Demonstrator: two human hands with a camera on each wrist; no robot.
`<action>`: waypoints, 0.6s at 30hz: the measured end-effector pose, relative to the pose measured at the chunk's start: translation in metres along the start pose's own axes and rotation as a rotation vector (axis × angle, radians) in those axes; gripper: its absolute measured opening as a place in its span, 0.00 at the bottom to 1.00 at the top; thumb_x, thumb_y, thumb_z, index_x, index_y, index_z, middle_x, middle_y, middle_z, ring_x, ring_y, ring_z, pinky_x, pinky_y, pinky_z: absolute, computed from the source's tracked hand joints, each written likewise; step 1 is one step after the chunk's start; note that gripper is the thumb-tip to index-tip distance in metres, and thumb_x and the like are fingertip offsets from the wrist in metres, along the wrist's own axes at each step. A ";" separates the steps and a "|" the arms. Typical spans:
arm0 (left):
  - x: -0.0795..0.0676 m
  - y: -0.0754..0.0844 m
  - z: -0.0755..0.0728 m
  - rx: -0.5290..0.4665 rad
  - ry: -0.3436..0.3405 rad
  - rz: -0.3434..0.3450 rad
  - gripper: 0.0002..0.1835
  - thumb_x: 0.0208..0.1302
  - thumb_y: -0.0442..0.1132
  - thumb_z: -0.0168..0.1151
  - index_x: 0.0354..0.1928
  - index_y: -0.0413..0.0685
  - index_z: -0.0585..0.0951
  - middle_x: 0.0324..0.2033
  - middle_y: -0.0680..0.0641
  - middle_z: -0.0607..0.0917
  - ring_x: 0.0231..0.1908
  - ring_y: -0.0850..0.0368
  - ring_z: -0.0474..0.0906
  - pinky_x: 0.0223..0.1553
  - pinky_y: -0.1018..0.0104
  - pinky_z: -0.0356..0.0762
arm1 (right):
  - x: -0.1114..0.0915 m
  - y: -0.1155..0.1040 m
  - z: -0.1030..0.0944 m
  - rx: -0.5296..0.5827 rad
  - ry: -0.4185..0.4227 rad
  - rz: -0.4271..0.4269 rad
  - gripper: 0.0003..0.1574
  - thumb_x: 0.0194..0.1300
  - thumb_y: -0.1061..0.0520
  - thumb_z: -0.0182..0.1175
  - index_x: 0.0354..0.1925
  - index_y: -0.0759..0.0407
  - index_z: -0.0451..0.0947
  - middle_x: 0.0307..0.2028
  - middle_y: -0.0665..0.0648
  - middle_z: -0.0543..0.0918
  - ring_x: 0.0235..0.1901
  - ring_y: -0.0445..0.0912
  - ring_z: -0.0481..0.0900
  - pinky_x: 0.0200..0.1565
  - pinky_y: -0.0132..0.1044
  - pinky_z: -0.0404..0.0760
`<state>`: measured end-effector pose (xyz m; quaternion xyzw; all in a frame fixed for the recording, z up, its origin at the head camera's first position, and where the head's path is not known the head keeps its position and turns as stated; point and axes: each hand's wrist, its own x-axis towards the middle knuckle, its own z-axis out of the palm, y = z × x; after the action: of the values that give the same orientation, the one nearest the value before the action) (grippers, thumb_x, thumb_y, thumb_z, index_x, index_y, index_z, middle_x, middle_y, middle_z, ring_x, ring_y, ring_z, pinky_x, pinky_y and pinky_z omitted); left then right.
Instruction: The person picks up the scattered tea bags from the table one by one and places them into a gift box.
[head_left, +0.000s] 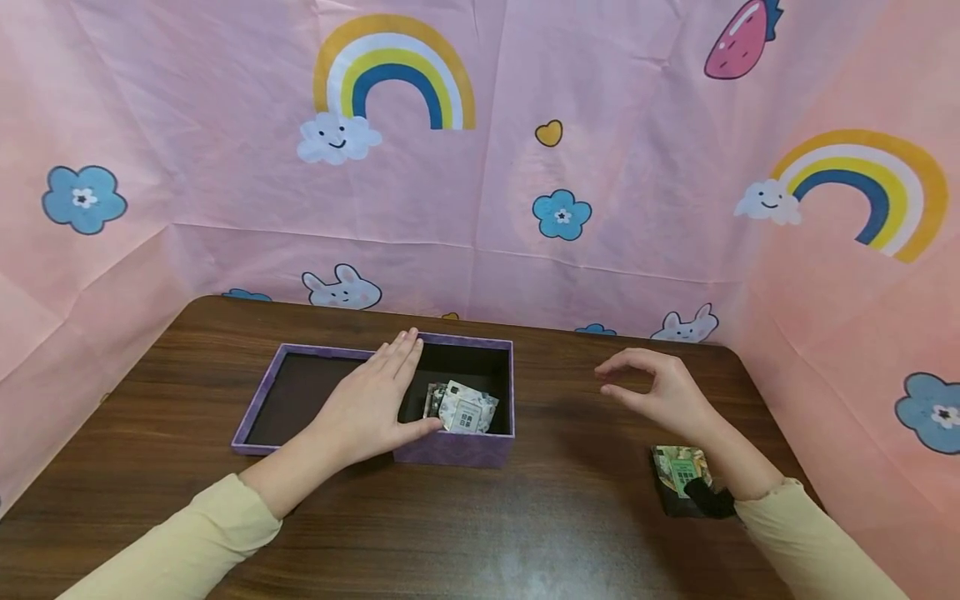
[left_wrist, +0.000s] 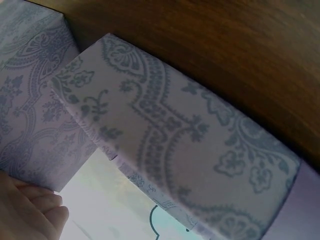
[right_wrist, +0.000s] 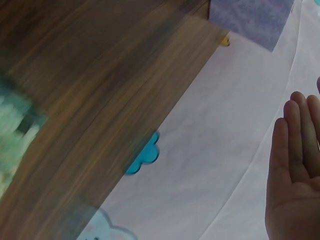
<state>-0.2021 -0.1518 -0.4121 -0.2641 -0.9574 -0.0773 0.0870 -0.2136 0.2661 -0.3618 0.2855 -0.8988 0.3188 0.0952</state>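
Observation:
A purple patterned box [head_left: 457, 451] with a dark inside stands lidless at the middle of the table. In it, near the front right, lie small flat printed packets [head_left: 467, 408], pale on top. My left hand [head_left: 373, 398] rests across the box's left side, its fingers straight and its thumb over the front rim. To the right, my right hand [head_left: 663, 387] hovers over the table with nothing in it, thumb and bent fingers apart. Below its wrist lies another packet [head_left: 678, 467] with a green label, partly covered by a black piece at the forearm.
Left of the box lies its purple-rimmed lid [head_left: 258, 400], dark inner side up, partly behind my left hand. The brown wooden table [head_left: 555, 517] ends at a pink printed cloth [head_left: 510, 183] that hangs at the back and both sides.

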 end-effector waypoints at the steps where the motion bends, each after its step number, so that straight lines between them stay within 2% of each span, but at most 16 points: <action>1: 0.000 0.000 0.000 0.001 0.002 0.001 0.62 0.66 0.75 0.60 0.82 0.31 0.57 0.83 0.33 0.56 0.84 0.39 0.52 0.84 0.47 0.56 | -0.003 0.002 -0.002 -0.013 0.002 -0.001 0.18 0.62 0.66 0.76 0.48 0.49 0.89 0.45 0.49 0.92 0.46 0.45 0.90 0.53 0.33 0.87; 6: -0.001 -0.001 -0.001 0.000 0.000 0.000 0.62 0.66 0.76 0.59 0.82 0.32 0.57 0.83 0.34 0.56 0.84 0.39 0.52 0.84 0.47 0.56 | -0.020 0.012 -0.013 -0.063 0.013 0.026 0.19 0.61 0.64 0.77 0.49 0.47 0.89 0.45 0.50 0.92 0.46 0.45 0.89 0.52 0.32 0.86; 12: 0.000 -0.001 0.000 0.004 0.003 0.002 0.62 0.66 0.76 0.59 0.82 0.31 0.57 0.83 0.33 0.56 0.84 0.39 0.52 0.84 0.47 0.56 | -0.042 0.021 -0.024 -0.108 0.026 0.115 0.20 0.61 0.61 0.79 0.49 0.44 0.89 0.46 0.47 0.91 0.47 0.33 0.86 0.52 0.21 0.80; 15: 0.000 -0.001 0.000 -0.001 0.007 0.003 0.62 0.66 0.76 0.60 0.82 0.31 0.57 0.83 0.33 0.57 0.84 0.39 0.52 0.84 0.47 0.57 | -0.054 0.027 -0.029 -0.104 0.030 0.155 0.20 0.60 0.61 0.79 0.49 0.44 0.89 0.47 0.49 0.91 0.47 0.31 0.85 0.50 0.20 0.79; 18: -0.001 -0.001 0.000 -0.007 0.003 0.001 0.62 0.66 0.76 0.60 0.82 0.32 0.56 0.83 0.33 0.56 0.84 0.39 0.52 0.84 0.47 0.57 | -0.065 0.035 -0.033 -0.113 0.032 0.194 0.20 0.60 0.59 0.79 0.50 0.44 0.89 0.48 0.51 0.92 0.48 0.25 0.82 0.49 0.21 0.78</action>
<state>-0.2018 -0.1530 -0.4122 -0.2646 -0.9570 -0.0808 0.0874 -0.1807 0.3381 -0.3769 0.1863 -0.9370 0.2801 0.0941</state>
